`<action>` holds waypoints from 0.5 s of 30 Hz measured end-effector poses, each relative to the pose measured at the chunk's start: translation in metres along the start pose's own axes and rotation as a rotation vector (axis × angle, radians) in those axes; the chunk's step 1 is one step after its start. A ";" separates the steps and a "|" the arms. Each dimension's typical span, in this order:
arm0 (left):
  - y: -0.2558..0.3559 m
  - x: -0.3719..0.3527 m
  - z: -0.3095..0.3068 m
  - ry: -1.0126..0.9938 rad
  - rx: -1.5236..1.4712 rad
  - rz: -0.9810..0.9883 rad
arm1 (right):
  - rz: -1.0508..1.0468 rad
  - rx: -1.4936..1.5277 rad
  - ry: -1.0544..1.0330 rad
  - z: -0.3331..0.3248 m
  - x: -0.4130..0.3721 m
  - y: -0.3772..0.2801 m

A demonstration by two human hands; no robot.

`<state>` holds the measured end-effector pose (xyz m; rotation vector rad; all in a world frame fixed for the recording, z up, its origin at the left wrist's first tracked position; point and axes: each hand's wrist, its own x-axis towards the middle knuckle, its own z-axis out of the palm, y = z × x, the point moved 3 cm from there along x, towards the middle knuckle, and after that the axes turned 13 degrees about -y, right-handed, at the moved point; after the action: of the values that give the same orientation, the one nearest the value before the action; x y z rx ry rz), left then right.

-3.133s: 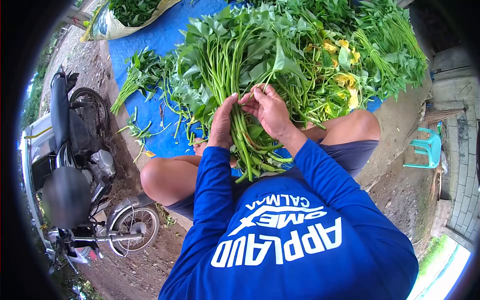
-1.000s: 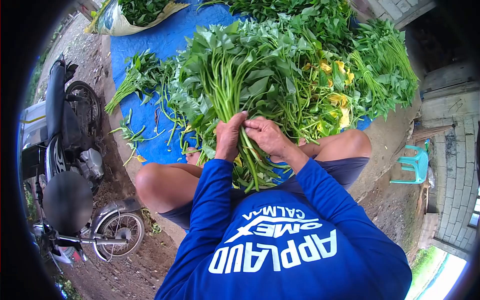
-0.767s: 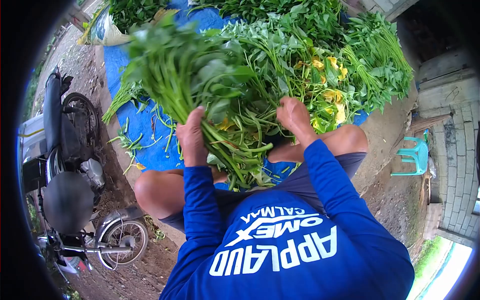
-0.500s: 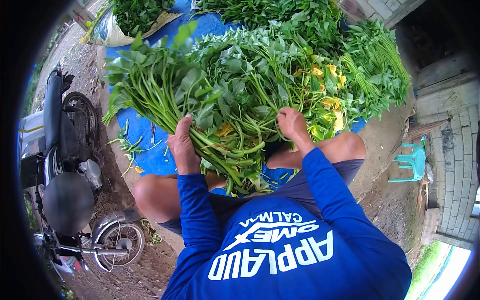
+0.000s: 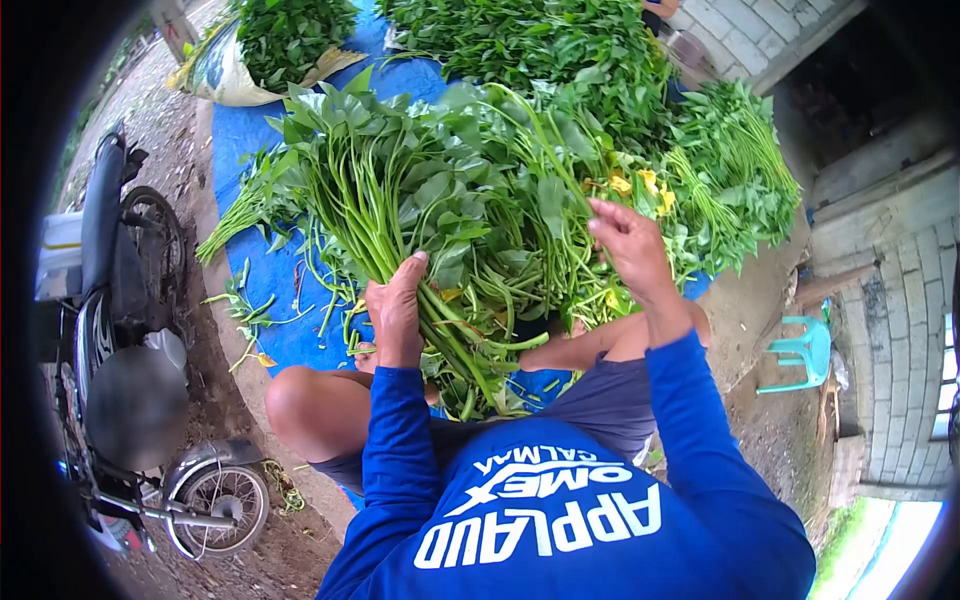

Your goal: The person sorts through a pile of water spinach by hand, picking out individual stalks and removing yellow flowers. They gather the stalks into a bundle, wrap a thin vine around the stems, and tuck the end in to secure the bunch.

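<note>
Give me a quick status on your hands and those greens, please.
Left hand shut on bundle of leafy stems. Right hand over loose pile, grip unclear. Stray stems on blue tarp.

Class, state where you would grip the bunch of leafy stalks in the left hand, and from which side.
Grip the bunch round its bare stems below the leaves, from the left, as the left hand does: stalks lie parallel there; the leafy top fans wide.
</note>
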<state>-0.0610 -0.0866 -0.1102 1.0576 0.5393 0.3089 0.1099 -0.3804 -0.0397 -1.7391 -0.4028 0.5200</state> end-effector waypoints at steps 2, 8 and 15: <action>0.001 0.005 0.007 -0.004 0.026 -0.016 | -0.075 -0.410 0.185 -0.009 0.007 -0.007; -0.003 0.005 0.031 -0.030 -0.075 0.087 | -0.307 -0.674 0.607 0.002 0.016 -0.038; -0.028 0.007 0.057 -0.082 -0.116 -0.038 | -0.332 -0.660 0.268 0.082 0.018 -0.010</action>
<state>-0.0240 -0.1381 -0.1150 0.9425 0.4617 0.2596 0.0810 -0.3013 -0.0472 -2.2728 -0.7069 -0.1115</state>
